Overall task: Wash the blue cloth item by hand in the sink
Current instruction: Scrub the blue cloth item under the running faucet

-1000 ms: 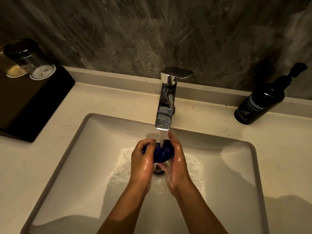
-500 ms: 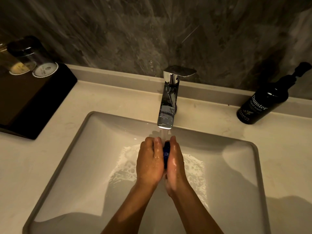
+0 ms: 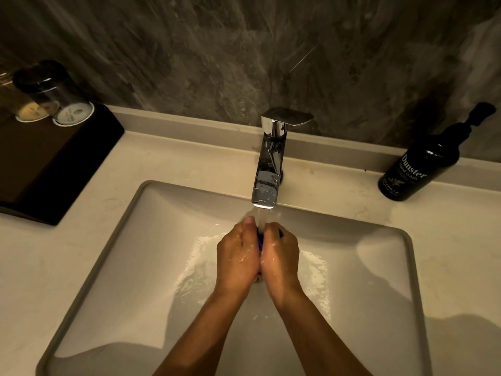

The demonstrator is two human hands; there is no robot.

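Observation:
Only a thin sliver of the blue cloth (image 3: 260, 240) shows, squeezed between my two hands under the running water. My left hand (image 3: 238, 253) and my right hand (image 3: 280, 253) are pressed side by side, fingers curled round the cloth, backs facing up. They sit over the middle of the white rectangular sink (image 3: 113, 267), just below the spout of the chrome faucet (image 3: 267, 169). Water streams from the spout onto the gap between my fingertips and foams across the basin floor. The drain is hidden beneath my hands.
A black hand wash bottle (image 3: 414, 169) with a pump stands on the counter at the right. On the left a dark tray (image 3: 54, 164) holds two upturned glasses (image 3: 62, 101). A grey marbled wall rises behind the faucet.
My hands have closed together over the cloth. A second ago they cupped it apart with most of the blue showing; now only a sliver is visible. The view has shifted slightly.

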